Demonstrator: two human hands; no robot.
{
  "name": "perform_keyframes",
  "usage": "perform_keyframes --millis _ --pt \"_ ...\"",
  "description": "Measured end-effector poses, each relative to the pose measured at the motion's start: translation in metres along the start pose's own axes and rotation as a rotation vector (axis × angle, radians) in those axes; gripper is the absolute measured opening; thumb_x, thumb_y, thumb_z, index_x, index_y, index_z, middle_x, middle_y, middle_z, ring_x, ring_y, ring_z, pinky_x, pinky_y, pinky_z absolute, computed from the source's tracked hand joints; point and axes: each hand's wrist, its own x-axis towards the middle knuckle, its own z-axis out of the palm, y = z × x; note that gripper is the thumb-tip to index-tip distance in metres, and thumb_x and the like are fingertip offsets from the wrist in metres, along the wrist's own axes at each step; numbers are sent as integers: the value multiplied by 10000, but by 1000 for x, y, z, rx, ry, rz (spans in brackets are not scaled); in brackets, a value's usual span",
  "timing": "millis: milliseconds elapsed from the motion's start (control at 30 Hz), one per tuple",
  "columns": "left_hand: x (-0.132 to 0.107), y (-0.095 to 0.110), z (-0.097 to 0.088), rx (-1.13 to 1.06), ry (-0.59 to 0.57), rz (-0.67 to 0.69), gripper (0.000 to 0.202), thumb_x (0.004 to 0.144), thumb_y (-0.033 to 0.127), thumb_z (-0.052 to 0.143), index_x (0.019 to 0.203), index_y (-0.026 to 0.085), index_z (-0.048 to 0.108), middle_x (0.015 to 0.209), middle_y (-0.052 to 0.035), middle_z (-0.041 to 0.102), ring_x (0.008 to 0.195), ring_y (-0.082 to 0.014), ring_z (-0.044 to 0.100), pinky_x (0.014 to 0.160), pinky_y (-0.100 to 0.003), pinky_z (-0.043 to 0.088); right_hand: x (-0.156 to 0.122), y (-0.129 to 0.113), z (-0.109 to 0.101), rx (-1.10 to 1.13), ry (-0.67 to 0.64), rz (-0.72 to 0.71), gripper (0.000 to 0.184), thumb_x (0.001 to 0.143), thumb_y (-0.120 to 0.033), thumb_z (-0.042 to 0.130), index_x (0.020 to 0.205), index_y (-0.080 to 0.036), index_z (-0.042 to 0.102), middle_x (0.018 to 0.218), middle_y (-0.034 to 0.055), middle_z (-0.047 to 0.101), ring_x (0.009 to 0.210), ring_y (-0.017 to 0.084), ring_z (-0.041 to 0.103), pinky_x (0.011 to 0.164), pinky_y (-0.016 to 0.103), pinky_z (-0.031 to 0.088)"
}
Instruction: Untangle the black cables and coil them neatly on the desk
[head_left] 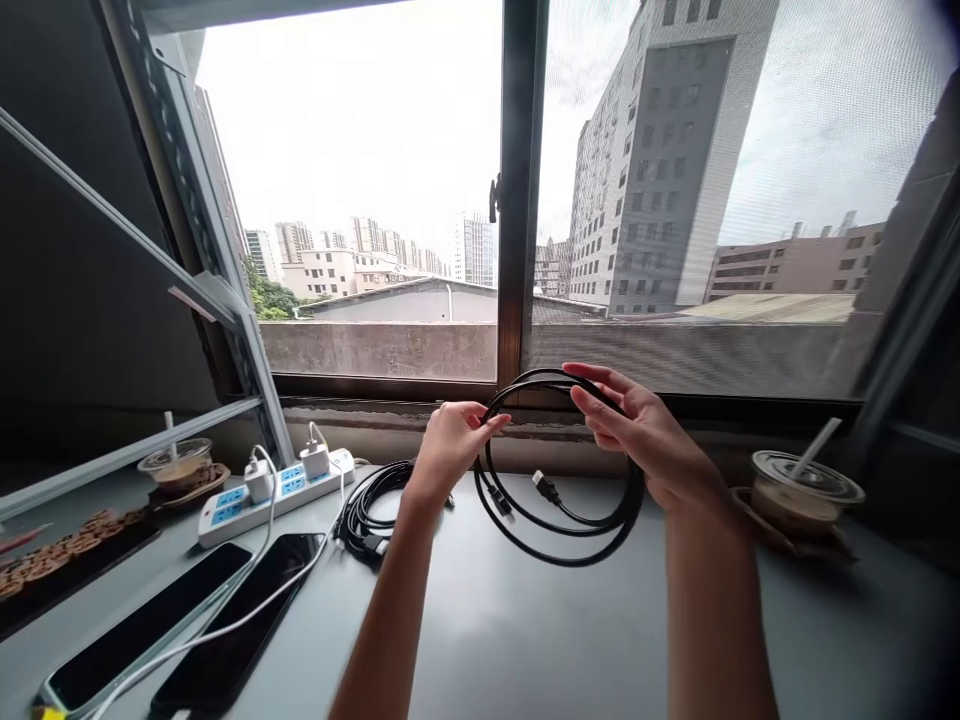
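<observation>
A black cable is wound into a round coil and held up above the grey desk, its two plug ends dangling inside the loop. My left hand pinches the coil's left side with closed fingers. My right hand has the coil's upper right part running over its palm, fingers loosely curled around the strands. A second black cable bundle lies on the desk just left of my left wrist.
A white power strip with two chargers sits at the left, white leads running to two dark phones. An iced drink cup stands at right, another cup at left. A window lies behind.
</observation>
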Motion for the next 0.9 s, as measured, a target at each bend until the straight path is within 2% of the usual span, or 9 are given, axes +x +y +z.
perform_keyframes --millis 100,167,267,467,533,600,700,800,900 --pt "0 5 0 76 130 55 394 765 540 553 787 160 654 568 4 557 562 -138 489 529 -241 325 4 4 -2 105 -25 13 473 723 -462 671 1129 -225 613 601 -58 326 514 52 283 420 150 268" --pt "1 6 0 48 159 112 388 793 535 525 833 168 643 591 4 568 576 -135 493 552 -236 350 4 4 -5 163 -51 11 439 735 -436 668 1104 -203 620 583 -61 320 517 55 300 415 147 266" --pt "2 7 -2 8 156 180 371 819 518 507 770 173 636 627 -6 597 602 -132 509 587 -232 379 3 3 -9 227 -64 13 396 746 -418 660 1075 -200 630 610 -49 381 528 52 352 409 139 282" --pt "-1 18 -1 -97 293 241 306 722 480 656 673 180 625 647 3 590 583 -110 498 573 -225 382 2 3 -8 219 -91 -15 446 707 -398 705 1106 -221 615 692 -39 440 525 43 426 373 129 307" --pt "-5 24 1 -208 204 246 304 708 466 676 671 172 609 565 26 520 512 -90 442 505 -220 341 2 3 -5 203 -113 -14 441 706 -379 709 1112 -240 612 720 -47 436 476 15 392 365 129 301" --pt "-9 30 3 -303 22 238 307 721 460 665 679 165 592 501 54 425 453 -70 356 447 -218 267 2 2 -2 204 -147 -8 438 715 -385 696 1122 -252 605 798 -36 467 460 -2 387 377 135 324" --pt "-12 35 4 -355 -149 235 324 755 445 635 630 152 572 492 60 347 449 -58 271 430 -229 179 3 2 1 146 -271 2 465 719 -396 684 1150 -253 587 994 19 519 477 0 443 403 157 379" --pt "-12 35 2 -318 -96 268 359 775 427 618 560 147 553 507 38 386 503 -74 318 465 -232 225 4 5 -1 46 -297 -19 488 696 -387 704 1151 -252 587 1102 57 526 512 17 489 408 159 383" --pt "-11 34 -1 -278 -24 286 361 775 421 619 540 160 536 544 19 445 623 -109 402 586 -235 328 3 7 -5 -13 -238 -71 479 686 -385 714 1128 -234 604 1044 50 558 506 8 429 410 152 337"
